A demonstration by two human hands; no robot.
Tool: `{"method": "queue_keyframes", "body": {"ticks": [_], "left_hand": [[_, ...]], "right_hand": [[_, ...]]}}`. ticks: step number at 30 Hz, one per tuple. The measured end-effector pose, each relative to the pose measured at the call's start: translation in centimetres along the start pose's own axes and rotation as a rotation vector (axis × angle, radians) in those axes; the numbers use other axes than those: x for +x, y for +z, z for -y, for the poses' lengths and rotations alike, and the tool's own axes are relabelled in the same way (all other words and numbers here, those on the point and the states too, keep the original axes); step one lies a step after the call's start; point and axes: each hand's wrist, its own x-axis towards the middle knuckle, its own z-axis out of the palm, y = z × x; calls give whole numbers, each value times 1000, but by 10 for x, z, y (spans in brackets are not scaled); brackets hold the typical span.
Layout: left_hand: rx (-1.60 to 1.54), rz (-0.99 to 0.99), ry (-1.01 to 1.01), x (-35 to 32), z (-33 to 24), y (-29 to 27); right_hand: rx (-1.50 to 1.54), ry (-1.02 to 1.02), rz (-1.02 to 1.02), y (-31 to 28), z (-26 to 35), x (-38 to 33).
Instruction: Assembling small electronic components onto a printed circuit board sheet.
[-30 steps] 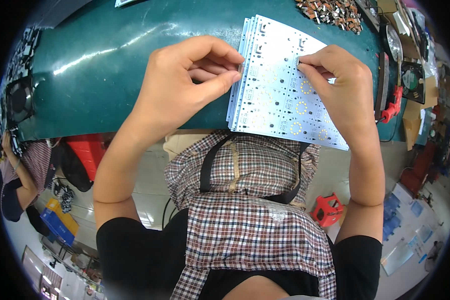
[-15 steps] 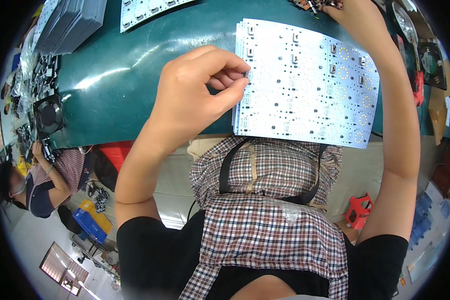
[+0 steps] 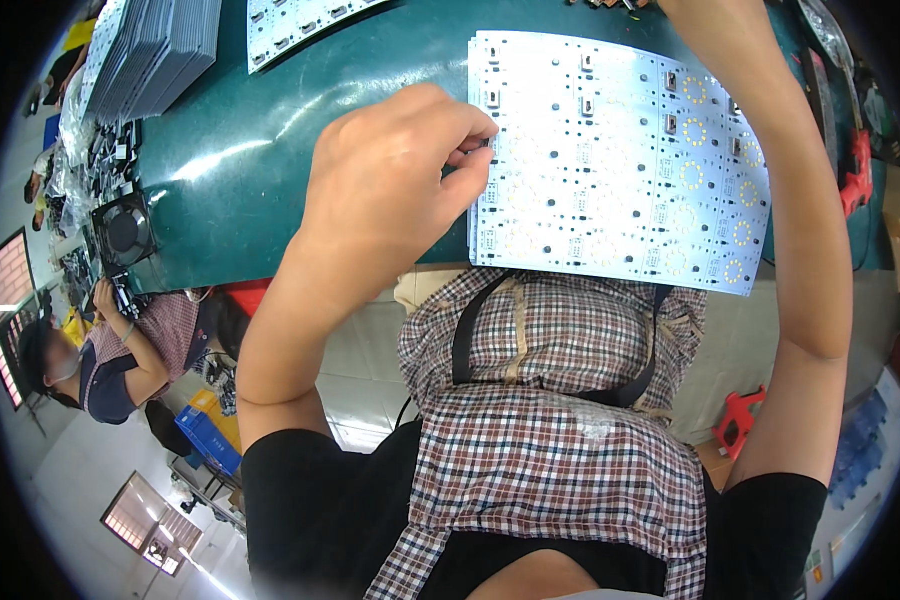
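A stack of white circuit board panels (image 3: 610, 225) lies at the table's near edge, with small dark parts and rings of yellow spots across the top panel. Several small metal-cased switches (image 3: 587, 105) stand on its upper half. My left hand (image 3: 395, 165) is at the stack's left edge, thumb and forefinger pinched together; whatever they grip, if anything, is hidden. My right arm reaches over the panel's right side to the top of the view. There my right hand (image 3: 698, 12) is cut off by the picture's edge, beside a pile of small parts (image 3: 620, 5), its fingers out of sight.
Another panel (image 3: 305, 30) with switches lies at the far side of the green table (image 3: 240, 190). Stacked boards (image 3: 160, 55) stand far left, near a black fan (image 3: 125, 232). A red-handled tool (image 3: 857, 170) lies right. A co-worker (image 3: 120, 365) sits at left.
My view has shifted slightly, and the parts pile and right hand now sit higher, mostly out of the picture. My left hand stays pinched by the panel's left edge.
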Motion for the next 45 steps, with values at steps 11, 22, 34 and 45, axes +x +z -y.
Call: {"method": "queue_keyframes", "body": {"ticks": [11, 22, 34, 45], "left_hand": [[157, 89, 29, 5, -7, -8], [207, 102, 48, 6, -11, -10], [252, 128, 28, 8, -11, -19], [367, 122, 158, 6, -7, -21]], "right_hand": [[19, 39, -73, -14, 5, -10], [81, 39, -100, -30, 10, -25], [94, 17, -167, -49, 19, -37], [161, 84, -122, -72, 31, -52]]}}
